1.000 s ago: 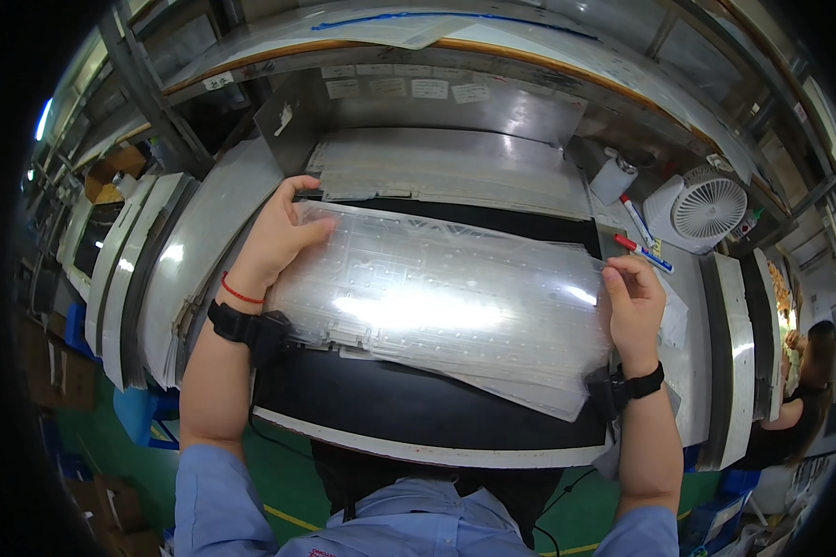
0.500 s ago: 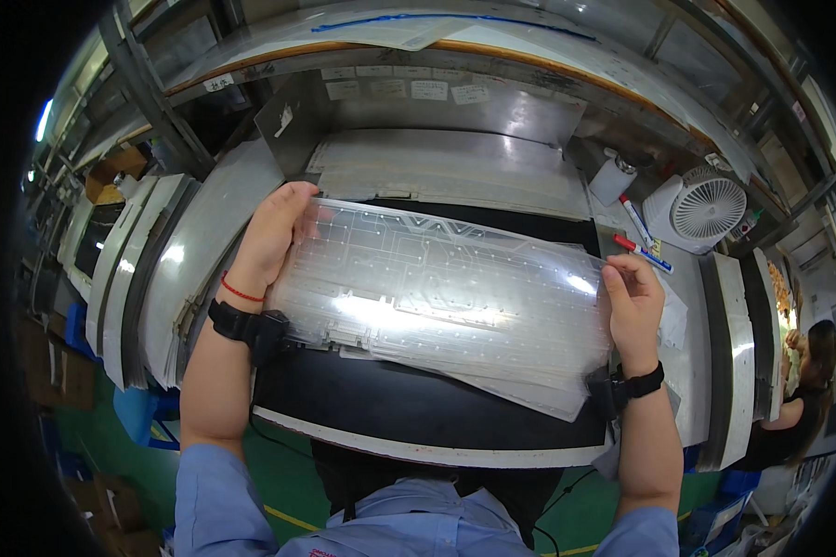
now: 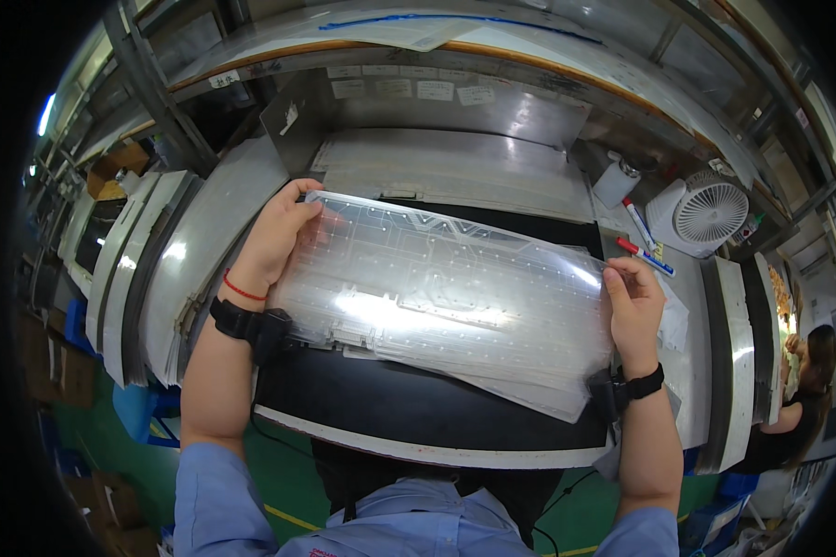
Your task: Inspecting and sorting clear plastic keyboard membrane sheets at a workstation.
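Between my hands spans a clear plastic circuit film (image 3: 437, 265), printed with fine pale traces and dots like a keyboard membrane. My left hand (image 3: 283, 232) pinches its far left corner, thumb on top. At the right end, my right hand (image 3: 635, 302) grips the edge between thumb and curled fingers. The film lies over or just above more clear sheets (image 3: 520, 390), whose lower edges stick out beneath it; I cannot tell how many layers my fingers hold. Glare whitens its middle. Under everything is a black mat (image 3: 409, 408).
A stack of grey sheets (image 3: 455, 167) lies behind the mat. Upright panels stand left (image 3: 218, 241) and right (image 3: 726, 343). Back right are a white fan (image 3: 706, 212), a dispenser bottle (image 3: 613, 181) and markers (image 3: 646, 255). A shelf (image 3: 492, 51) overhangs; another person (image 3: 799, 408) sits far right.
My left thumb has come over the film's corner, and the left hand has shifted slightly. The film's far edge has changed its tilt a little. My right hand stays almost where it was.
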Demonstrator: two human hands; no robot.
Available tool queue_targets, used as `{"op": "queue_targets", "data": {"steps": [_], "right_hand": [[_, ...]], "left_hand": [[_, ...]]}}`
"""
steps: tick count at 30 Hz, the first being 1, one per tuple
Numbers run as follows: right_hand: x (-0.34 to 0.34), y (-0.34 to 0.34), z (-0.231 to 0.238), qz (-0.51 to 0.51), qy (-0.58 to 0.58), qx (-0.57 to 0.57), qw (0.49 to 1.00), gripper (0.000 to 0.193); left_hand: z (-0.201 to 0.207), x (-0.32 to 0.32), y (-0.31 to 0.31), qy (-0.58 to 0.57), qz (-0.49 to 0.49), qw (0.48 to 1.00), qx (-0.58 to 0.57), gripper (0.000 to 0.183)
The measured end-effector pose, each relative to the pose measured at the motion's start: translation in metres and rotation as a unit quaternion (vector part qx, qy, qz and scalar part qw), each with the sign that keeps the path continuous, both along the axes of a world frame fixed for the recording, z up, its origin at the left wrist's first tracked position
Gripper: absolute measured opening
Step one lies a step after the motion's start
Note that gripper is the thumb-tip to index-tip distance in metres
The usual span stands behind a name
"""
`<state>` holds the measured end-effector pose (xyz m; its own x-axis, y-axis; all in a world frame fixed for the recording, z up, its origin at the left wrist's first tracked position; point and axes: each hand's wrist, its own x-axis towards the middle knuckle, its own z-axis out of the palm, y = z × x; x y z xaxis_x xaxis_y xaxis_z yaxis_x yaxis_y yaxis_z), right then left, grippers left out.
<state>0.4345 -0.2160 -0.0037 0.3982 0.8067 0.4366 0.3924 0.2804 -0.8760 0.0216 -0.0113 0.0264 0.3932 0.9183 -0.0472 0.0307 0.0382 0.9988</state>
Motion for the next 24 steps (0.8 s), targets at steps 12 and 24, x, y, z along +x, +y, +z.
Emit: {"op": "queue_targets", "data": {"steps": [12,24], "right_hand": [[-0.002,0.000,0.000,0.008,-0.002,0.002,1.000,0.013],[0.002,0.001,0.002,-0.039,0.028,-0.017,0.999,0.017]], "left_hand": [[-0.002,0.006,-0.006,0.010,0.004,0.998,0.055,0.047],[-0.013,-0.010,0.014,-0.011,-0.062,0.998,0.001,0.022]]}}
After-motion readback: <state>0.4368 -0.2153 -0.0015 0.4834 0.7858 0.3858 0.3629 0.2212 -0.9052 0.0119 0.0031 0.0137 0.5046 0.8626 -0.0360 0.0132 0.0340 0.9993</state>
